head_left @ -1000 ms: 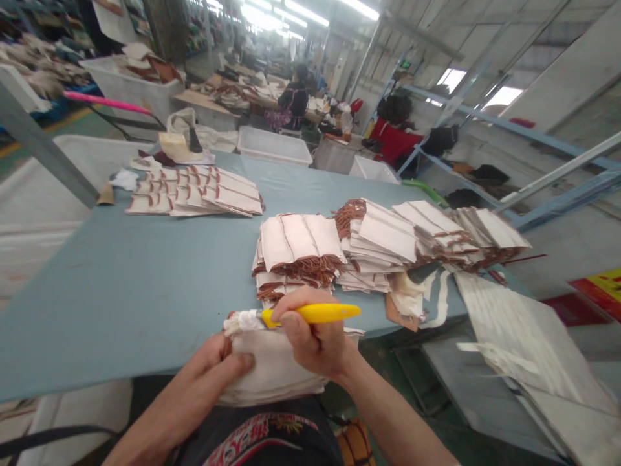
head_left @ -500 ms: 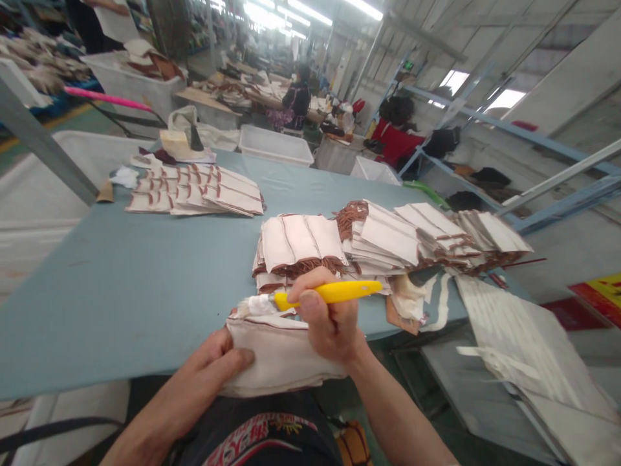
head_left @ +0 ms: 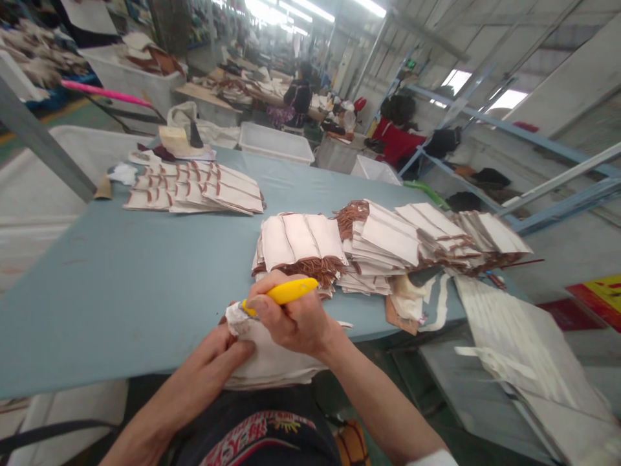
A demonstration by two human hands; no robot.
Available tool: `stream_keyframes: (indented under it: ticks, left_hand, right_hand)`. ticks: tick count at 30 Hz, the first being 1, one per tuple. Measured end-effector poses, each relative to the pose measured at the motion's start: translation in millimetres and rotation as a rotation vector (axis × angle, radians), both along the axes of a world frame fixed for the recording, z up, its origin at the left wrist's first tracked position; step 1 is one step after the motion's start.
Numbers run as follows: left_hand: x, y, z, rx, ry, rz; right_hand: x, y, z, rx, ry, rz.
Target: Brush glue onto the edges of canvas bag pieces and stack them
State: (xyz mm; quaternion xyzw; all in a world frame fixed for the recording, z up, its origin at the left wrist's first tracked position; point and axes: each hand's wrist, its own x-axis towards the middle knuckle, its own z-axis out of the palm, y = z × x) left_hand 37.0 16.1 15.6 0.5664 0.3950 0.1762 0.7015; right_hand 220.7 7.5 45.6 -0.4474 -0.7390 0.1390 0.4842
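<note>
My right hand [head_left: 291, 318] is closed around a yellow-handled tool [head_left: 284, 292], its white-wrapped tip pressed onto a stack of white fabric pieces [head_left: 269, 359] at the near edge of the blue table [head_left: 121, 285]. My left hand [head_left: 218, 362] grips the stack's left side, thumb on top, holding it down. Just beyond my hands lies a pile of white pieces with brown trim [head_left: 298, 249].
More trimmed stacks [head_left: 417, 236] fan out to the right and another spread [head_left: 194, 189] lies at the far left. White bins [head_left: 276, 144] stand past the table. A person sits at a distant bench. Metal shelving [head_left: 533, 188] and flat sheets [head_left: 524, 349] are on the right.
My right hand has swung the yellow tool leftward and down, so its tip now sits on the stack's top left corner. The left hand stays on the stack.
</note>
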Motion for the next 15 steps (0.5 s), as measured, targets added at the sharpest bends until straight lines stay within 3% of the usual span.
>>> stream_keyframes:
  ticks: [6, 12, 15]
  left_hand:
    - [-7.8, 1.6, -11.9, 0.125, 0.171, 0.067]
    - [-3.2, 6.1, 2.9, 0.003, 0.030, -0.008]
    - [-4.0, 12.5, 7.9, 0.089, 0.021, 0.031]
  right_hand:
    - [-2.7, -3.2, -12.9, -0.021, 0.234, -0.175]
    - [1.8, -18.4, -28.2, 0.130, -0.039, -0.320]
    - [7.5, -11.1, -25.6, 0.106, -0.043, -0.378]
